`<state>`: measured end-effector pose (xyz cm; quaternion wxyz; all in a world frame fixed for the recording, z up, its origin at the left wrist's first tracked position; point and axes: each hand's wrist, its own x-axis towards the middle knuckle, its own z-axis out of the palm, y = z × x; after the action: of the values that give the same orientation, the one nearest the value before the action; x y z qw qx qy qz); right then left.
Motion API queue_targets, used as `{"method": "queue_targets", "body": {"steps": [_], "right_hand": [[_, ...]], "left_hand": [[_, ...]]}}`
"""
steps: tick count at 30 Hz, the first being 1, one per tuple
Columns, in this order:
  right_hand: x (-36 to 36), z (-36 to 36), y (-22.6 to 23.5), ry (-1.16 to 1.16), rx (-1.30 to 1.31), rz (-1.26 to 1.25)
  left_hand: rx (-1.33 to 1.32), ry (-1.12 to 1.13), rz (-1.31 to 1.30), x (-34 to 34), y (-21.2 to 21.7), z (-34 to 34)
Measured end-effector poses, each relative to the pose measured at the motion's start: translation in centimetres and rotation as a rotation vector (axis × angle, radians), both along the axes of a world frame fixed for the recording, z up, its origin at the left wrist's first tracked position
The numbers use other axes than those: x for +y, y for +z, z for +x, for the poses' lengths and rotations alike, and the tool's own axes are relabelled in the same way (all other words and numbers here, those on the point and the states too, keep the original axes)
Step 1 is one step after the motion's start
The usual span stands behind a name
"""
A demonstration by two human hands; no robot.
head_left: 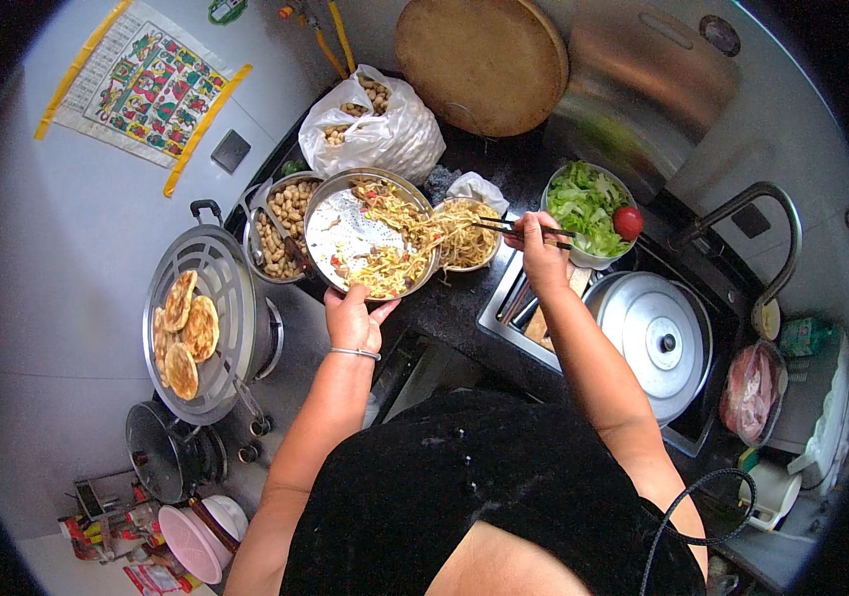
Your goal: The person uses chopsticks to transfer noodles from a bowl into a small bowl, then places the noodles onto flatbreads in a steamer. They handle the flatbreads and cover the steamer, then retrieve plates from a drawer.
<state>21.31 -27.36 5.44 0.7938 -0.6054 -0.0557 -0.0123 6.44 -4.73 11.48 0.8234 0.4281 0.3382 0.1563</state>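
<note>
My left hand [352, 316] grips the near rim of a round metal dish [340, 226], which is tilted to the right. A yellow shredded food mix with red bits [394, 268] lies along the dish's right side, and part of its bottom is bare. My right hand [541, 248] holds dark chopsticks [497, 223], their tips over a bowl of brownish strands that look like noodles or sprouts [466, 235]. This bowl stands against the dish's right rim, and food spans the two. Whether the chopsticks pinch any strands is too small to tell.
Peanuts fill a divided pan [290, 204] and a white plastic bag [375, 134] behind. Flatbreads [201, 328] lie on a rack over the left stove. At right are a bowl of lettuce [583, 209] with a tomato, a lidded pot [648, 343] and a curved faucet [792, 223].
</note>
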Motion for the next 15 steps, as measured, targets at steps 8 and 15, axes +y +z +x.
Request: {"method": "queue_targets", "body": {"steps": [8,15], "right_hand": [[0.1,0.2,1.6,0.085,0.058,-0.091],[-1.8,-1.7,5.3,0.124,-0.047,-0.199]], "left_hand": [[-0.028,0.024,0.007,0.4,0.7,-0.2],[-0.024,0.040,-0.025,0.8,0.4,-0.4]]}}
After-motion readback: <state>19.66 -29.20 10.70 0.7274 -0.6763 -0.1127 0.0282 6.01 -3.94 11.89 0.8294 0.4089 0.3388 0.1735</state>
